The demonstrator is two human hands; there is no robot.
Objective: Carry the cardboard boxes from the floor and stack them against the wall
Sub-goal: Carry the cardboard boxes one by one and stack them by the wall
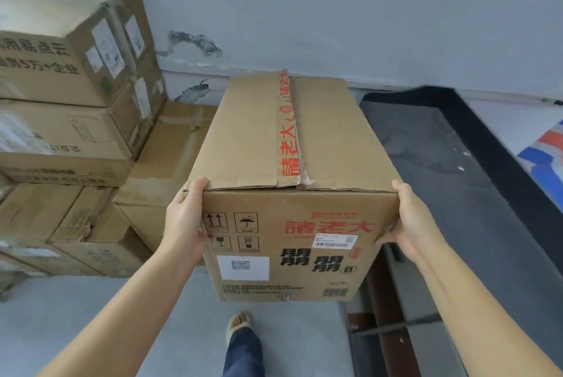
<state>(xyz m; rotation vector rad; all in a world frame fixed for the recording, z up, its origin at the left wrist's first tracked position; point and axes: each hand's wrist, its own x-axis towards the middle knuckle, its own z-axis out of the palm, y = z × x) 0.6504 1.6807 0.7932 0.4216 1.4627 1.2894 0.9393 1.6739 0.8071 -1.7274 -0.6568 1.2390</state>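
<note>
At the bottom centre of the frame we see a leg in dark blue trousers (pixel 242 352) and a foot in a pale sandal (pixel 239 323) on a grey floor (pixel 91 322). Two bare forearms rise from the lower corners toward the middle, where we hold a large cardboard box (pixel 292 194) between our hands, its base clear of the floor. The left hand (pixel 185 221) presses against the box's left side, fingertips curled over the upper left corner and thumb on the near face; the right hand (pixel 409 224) grips the right side the same way, fingers hidden round the edge and thumb lying across the near face. That near face carries red and black printed characters, handling symbols, a white label (pixel 243 268) with a code and a smaller shipping sticker (pixel 336 241). Along the top runs a strip of red-lettered tape (pixel 288 130) — torn at its near end. To the right of the box, a dark tray-like panel (pixel 451 163) with a black rim stretches toward the upper right. On the left side of the frame stands a stack of cardboard boxes (pixel 61 120), several layers high, with one lower box (pixel 164 157) just beside the one we hold. Farthest back, across the top, is a pale wall (pixel 365 11) with patches of peeling paint — the carried box's far end is close to it.
</note>
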